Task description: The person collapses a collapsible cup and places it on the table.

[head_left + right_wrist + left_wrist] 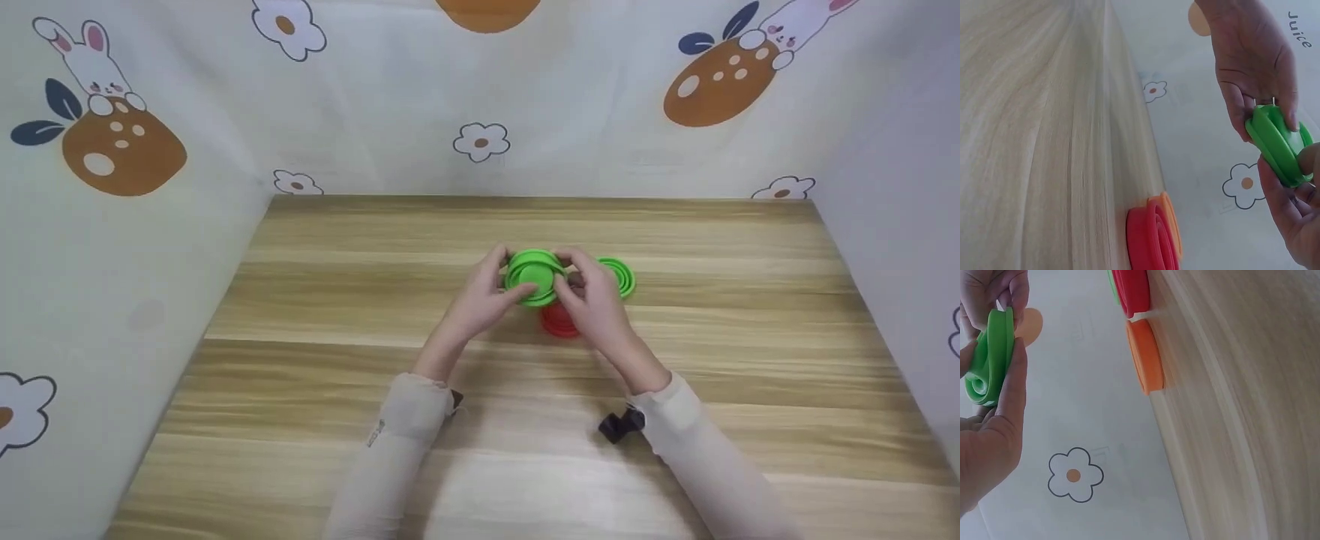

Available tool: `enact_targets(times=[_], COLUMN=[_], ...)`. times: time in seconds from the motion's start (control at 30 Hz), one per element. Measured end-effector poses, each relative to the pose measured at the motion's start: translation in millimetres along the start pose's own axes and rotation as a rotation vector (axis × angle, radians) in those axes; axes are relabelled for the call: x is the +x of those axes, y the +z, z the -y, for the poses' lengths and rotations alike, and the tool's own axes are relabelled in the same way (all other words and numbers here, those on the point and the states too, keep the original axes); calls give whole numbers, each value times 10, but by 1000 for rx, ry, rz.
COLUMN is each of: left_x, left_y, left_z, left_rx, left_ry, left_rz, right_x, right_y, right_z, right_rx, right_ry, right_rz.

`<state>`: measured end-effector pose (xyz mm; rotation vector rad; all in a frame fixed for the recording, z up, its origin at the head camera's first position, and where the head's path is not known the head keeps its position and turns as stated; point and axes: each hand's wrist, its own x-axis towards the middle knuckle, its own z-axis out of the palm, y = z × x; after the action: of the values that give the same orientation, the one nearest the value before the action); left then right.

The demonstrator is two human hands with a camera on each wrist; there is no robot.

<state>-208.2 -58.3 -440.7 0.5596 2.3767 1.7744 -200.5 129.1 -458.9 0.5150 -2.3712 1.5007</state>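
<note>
Over the table, both hands hold a green collapsible cup, folded into rings with its round base facing up toward the head camera. My left hand grips its left side, thumb across the front and fingers behind. On the other side my right hand pinches the rim between thumb and fingers. Seen from the left wrist, the cup is edge-on with its wall partly bulged. Below the hands lies a red ringed disc, partly covered by the right hand. A second green ringed disc shows beside the right fingers.
An orange disc stands on the table close to the red one, hidden in the head view. The wood-grain table meets printed cloth walls at the back and sides. A black wrist mount sits by the right cuff.
</note>
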Motion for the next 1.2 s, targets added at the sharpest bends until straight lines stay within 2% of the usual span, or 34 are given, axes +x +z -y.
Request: enact_targets(times=[0.17,0.4,0.57,0.7,0.77,0.83,0.93,1.1,1.2], left_x=[15,18,8,-4,-13,-20,-35,-62,-82], left_y=[-17,-58,-88,-110,-125,-142,-171,-221,-263], left_z=[-9,-3,12,20,23,31,40,62,76], left_rx=[-9,98,127,151,162,156,119,34,-1], left_ry=[-30,-5,59,134,153,144,94,-11,-36], left_rz=[-16,-80,-114,-119,-124,-137,-156,-190,-187], right_x=[11,38,75,96,98,99,98,94,100], right_y=[-46,-97,-70,-40,-25,-9,20,81,113], right_z=[4,-29,-27,-17,-11,-1,10,19,22], right_rx=[135,370,500,587,624,640,635,567,539], right_ry=[59,196,359,427,434,423,389,303,259], right_rz=[68,203,238,257,242,224,187,104,74])
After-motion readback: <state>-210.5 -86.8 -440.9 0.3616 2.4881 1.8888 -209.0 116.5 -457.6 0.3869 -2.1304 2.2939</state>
